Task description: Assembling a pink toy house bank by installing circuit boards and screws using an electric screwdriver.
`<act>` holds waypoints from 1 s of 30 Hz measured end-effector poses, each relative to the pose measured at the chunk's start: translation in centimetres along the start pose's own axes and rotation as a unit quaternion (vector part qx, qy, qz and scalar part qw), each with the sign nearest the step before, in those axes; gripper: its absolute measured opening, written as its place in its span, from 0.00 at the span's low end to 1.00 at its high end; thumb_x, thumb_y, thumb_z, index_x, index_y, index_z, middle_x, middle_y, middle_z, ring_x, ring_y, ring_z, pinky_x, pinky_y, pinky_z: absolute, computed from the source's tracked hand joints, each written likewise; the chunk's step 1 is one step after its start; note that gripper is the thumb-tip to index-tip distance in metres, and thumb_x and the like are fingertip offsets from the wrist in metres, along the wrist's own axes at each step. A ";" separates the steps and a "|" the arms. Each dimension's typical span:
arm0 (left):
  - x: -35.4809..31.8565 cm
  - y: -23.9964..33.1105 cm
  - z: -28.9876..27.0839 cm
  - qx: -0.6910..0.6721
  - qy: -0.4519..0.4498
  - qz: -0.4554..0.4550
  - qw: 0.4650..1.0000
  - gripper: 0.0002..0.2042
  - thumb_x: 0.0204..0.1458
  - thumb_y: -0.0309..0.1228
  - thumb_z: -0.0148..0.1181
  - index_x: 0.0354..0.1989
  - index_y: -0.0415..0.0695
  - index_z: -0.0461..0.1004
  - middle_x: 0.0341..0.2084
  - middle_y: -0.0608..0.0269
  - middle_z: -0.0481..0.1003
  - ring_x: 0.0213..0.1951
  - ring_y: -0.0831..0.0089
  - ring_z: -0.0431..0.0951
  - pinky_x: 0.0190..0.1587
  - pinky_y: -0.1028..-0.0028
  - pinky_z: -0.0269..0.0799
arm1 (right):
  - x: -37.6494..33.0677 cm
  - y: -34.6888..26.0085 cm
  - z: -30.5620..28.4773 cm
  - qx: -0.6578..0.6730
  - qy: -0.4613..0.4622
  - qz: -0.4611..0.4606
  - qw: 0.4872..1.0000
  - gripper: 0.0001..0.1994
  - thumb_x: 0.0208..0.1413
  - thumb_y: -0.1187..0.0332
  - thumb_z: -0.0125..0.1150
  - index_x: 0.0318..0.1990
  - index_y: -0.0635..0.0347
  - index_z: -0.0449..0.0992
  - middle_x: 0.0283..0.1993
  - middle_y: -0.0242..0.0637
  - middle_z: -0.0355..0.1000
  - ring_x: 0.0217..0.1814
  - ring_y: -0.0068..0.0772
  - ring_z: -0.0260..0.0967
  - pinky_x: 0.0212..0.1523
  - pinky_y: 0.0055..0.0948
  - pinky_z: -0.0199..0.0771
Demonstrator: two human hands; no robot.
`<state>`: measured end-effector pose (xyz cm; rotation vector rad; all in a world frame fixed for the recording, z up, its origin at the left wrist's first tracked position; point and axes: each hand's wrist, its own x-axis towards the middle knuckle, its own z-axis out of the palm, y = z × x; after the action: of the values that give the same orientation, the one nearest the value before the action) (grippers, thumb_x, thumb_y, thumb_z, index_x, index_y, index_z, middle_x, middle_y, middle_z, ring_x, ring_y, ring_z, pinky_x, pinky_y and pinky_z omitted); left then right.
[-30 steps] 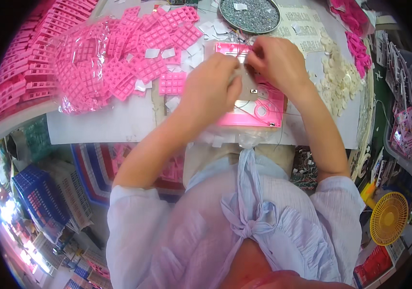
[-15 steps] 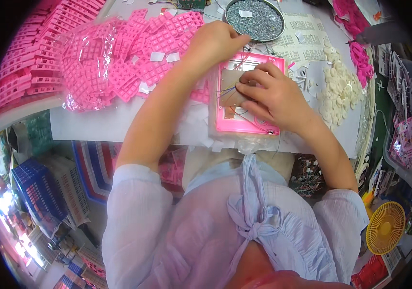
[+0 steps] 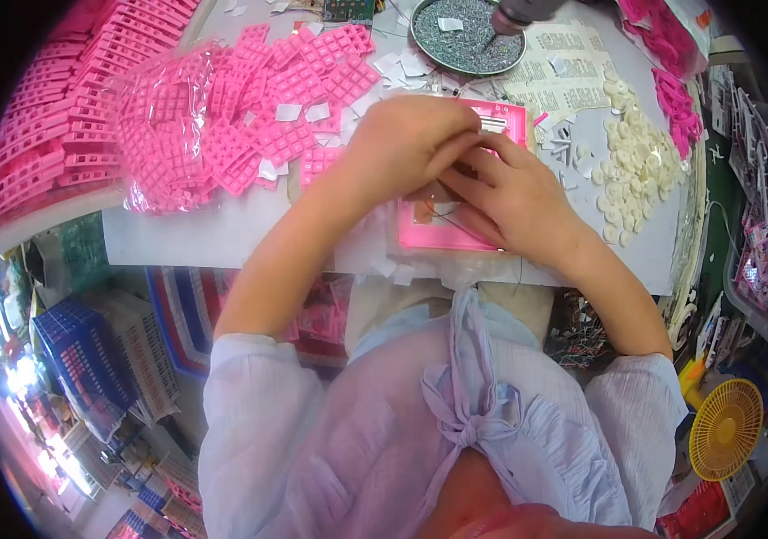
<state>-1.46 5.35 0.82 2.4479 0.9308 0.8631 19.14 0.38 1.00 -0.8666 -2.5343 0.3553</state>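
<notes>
A shallow pink plastic case [image 3: 415, 235] lies on the white worktop, partly covered by both hands. My left hand [image 3: 411, 148] reaches over its far left side, its thumb and fingertips pinched together; whatever they pinch is hidden. Against it, my right hand [image 3: 528, 202] is curled over the middle of the case. Its fingers close on a thin brown board [image 3: 433, 190], mostly hidden beneath the two hands. Thin dark wires [image 3: 445, 214] stick out below the board.
Pink keypad frames [image 3: 289, 90], some bagged, spread at left beside stacked pink parts [image 3: 60, 108]. Beyond the case stands a round tray of screws [image 3: 465, 58], a dark power screwdriver [image 3: 520, 13] over it. Cream round pieces [image 3: 635, 171] and a printed sheet [image 3: 563, 58] lie at right.
My left hand has come back toward me and down to meet my right hand, covering the board. The dark screwdriver has moved from the far right to above the screw tray.
</notes>
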 end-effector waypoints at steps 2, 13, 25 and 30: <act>-0.3 -0.3 0.0 0.019 -0.045 0.015 0.999 0.06 0.51 0.27 0.66 0.38 0.43 0.81 0.34 0.60 0.81 0.38 0.60 0.81 0.40 0.65 0.76 | -0.8 1.3 -0.9 0.059 0.005 0.024 0.998 0.16 0.50 0.65 0.68 0.47 0.57 0.80 0.49 0.36 0.75 0.55 0.41 0.69 0.51 0.37 0.76; -2.0 0.7 1.8 -0.049 0.079 -0.115 0.989 0.06 0.54 0.23 0.64 0.39 0.41 0.81 0.31 0.58 0.77 0.31 0.64 0.79 0.35 0.70 0.75 | 4.0 7.2 -0.8 0.001 0.074 0.051 0.996 0.09 0.50 0.70 0.67 0.40 0.56 0.80 0.40 0.34 0.77 0.49 0.42 0.70 0.49 0.39 0.74; -1.9 -0.6 1.4 -0.120 0.152 -0.185 0.963 0.05 0.59 0.25 0.61 0.39 0.36 0.77 0.32 0.63 0.78 0.36 0.76 0.75 0.41 0.75 0.72 | 3.1 6.1 0.4 -0.089 0.138 0.062 0.984 0.08 0.47 0.71 0.68 0.37 0.56 0.80 0.39 0.32 0.75 0.47 0.40 0.70 0.48 0.38 0.74; -1.8 -0.4 1.0 -0.174 0.156 -0.207 0.950 0.06 0.60 0.26 0.61 0.40 0.36 0.78 0.32 0.65 0.78 0.36 0.79 0.73 0.41 0.75 0.71 | 3.2 5.9 -0.1 -0.019 0.159 0.080 0.984 0.08 0.50 0.72 0.66 0.39 0.56 0.81 0.38 0.34 0.76 0.44 0.39 0.71 0.44 0.36 0.75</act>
<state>-2.07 4.32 -0.83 1.7617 1.2248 1.1571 19.96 6.97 -0.13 -1.0541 -2.1914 0.2000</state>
